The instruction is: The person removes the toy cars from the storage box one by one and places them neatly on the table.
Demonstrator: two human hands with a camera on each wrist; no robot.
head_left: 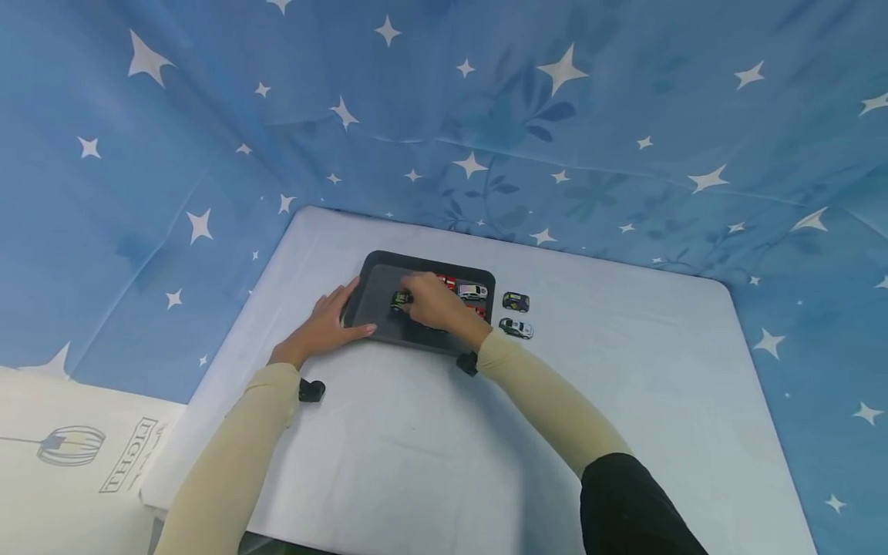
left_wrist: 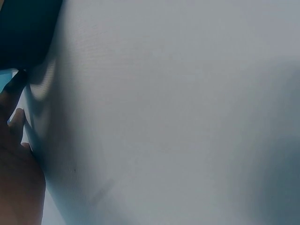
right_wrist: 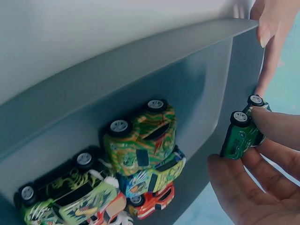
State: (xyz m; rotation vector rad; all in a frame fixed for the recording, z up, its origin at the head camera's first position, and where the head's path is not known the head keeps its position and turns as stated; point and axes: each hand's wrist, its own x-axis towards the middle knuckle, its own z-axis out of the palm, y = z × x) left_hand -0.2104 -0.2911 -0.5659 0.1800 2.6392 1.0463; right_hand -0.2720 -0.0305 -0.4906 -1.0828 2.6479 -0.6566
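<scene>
A green toy car (right_wrist: 236, 140) is pinched between the thumb and fingers of my right hand (head_left: 444, 307), over the left part of a dark grey tray (head_left: 378, 289). Fingers spread, my left hand (head_left: 321, 330) rests against the tray's left end, with the thumb at the near rim. Inside the tray, the right wrist view shows a green-and-orange striped car (right_wrist: 140, 145), a blue-and-green car (right_wrist: 152, 177), a red car (right_wrist: 157, 201) and a light green car (right_wrist: 77, 197). From the head, a white car (head_left: 472, 292) shows at the tray's right end; my right hand hides part of the group.
Just right of the tray, a dark toy car (head_left: 516, 301) and a white-and-black one (head_left: 516, 328) stand on the white table (head_left: 645, 370). A blue star-patterned curtain (head_left: 430, 100) borders the table. Beside its left edge lies a cream printed sheet (head_left: 69, 478).
</scene>
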